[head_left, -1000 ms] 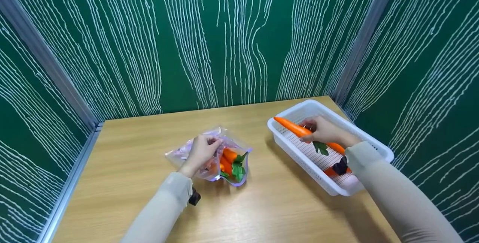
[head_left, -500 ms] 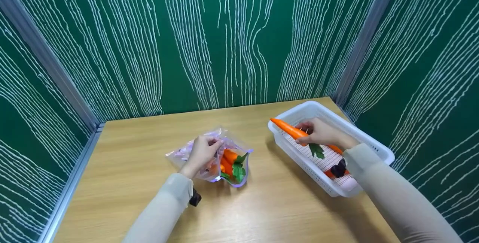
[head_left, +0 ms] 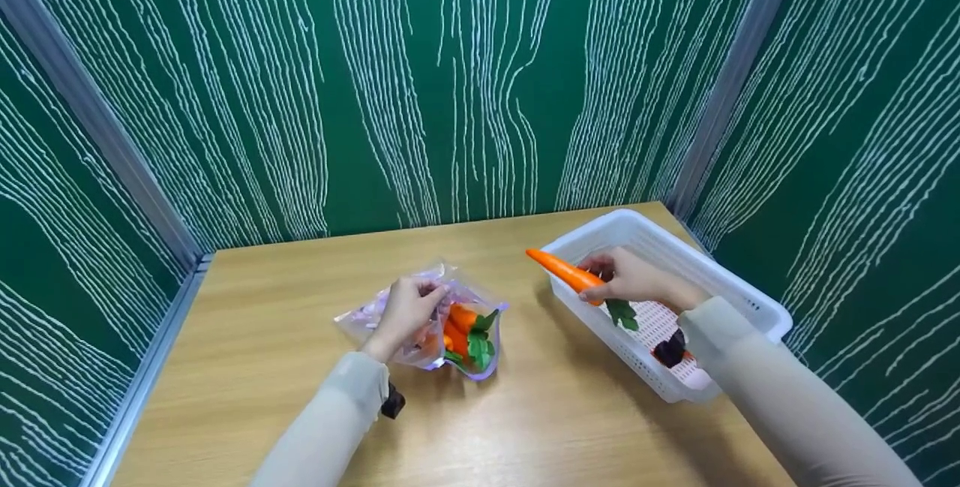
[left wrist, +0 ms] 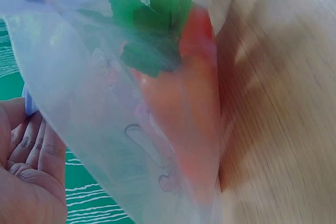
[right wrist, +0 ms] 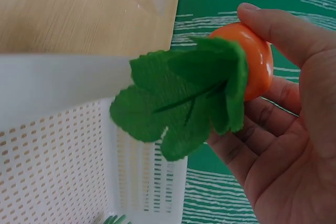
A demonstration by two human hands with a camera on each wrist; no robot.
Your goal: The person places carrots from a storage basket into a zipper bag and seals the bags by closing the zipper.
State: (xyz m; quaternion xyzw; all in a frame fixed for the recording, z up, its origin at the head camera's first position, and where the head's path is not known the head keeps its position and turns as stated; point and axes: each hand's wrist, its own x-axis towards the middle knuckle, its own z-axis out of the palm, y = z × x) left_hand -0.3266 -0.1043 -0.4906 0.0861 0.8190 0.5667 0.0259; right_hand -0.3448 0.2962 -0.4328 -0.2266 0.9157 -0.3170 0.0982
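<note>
My right hand grips an orange carrot near its leafy end, above the left rim of the white basket. The carrot's tip points to the back left, and its green leaves hang below the fingers. At the middle of the table, my left hand pinches the top edge of a clear zip bag with a purple seal. Inside the bag lie orange carrots with green leaves; the bag's mouth gapes toward the right. In the left wrist view the leaves show through the film.
The perforated basket stands at the right of the wooden table; something orange-red lies in it, partly hidden by a black wrist camera. Green walls with white wavy lines enclose the table's back and sides.
My right hand has moved left with the carrot, bringing its tip out past the basket's left rim. My left hand keeps its hold on the bag, almost still.
</note>
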